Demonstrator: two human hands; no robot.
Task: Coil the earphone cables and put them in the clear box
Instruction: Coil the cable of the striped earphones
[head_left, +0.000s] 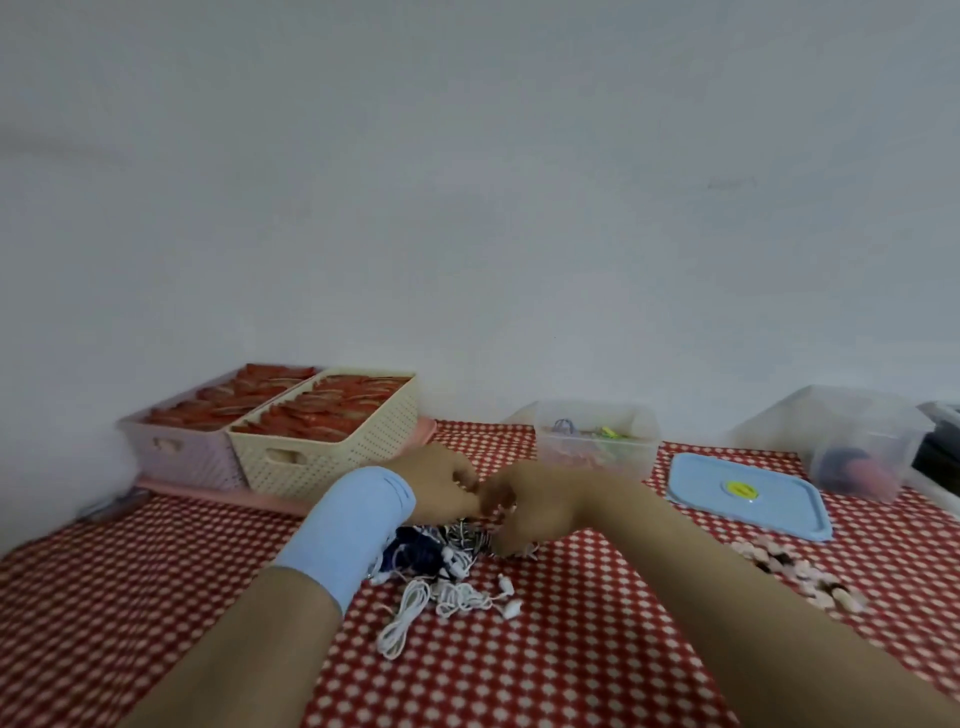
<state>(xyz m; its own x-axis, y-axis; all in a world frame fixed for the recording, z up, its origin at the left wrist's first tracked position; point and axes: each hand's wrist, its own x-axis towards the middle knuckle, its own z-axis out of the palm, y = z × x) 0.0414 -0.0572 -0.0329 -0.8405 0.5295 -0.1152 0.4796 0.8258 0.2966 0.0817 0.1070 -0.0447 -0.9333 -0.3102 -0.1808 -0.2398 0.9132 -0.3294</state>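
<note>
Two hands meet right over the pile of earphone cables (449, 597), which sits loose on the red checked desk (156, 597) in a mix of white and dark striped sets. The right hand (530, 512) has its fingers curled down into the dark striped part of the pile, gripping cable as far as I can see. The left hand (441, 488), the one with a blue wristband, has its fingertips pushed up against the right, but it's too blurry to tell if it's actually pinching anything.

I'd say this is the start of a coil, pulling one set free of the tangle. The clear box (592, 452) is just beyond the hands with its blue lid (748, 493) lying off beside it, so it's open. The next move needs one cable separated cleanly, or the neighbours will get dragged along.
</note>
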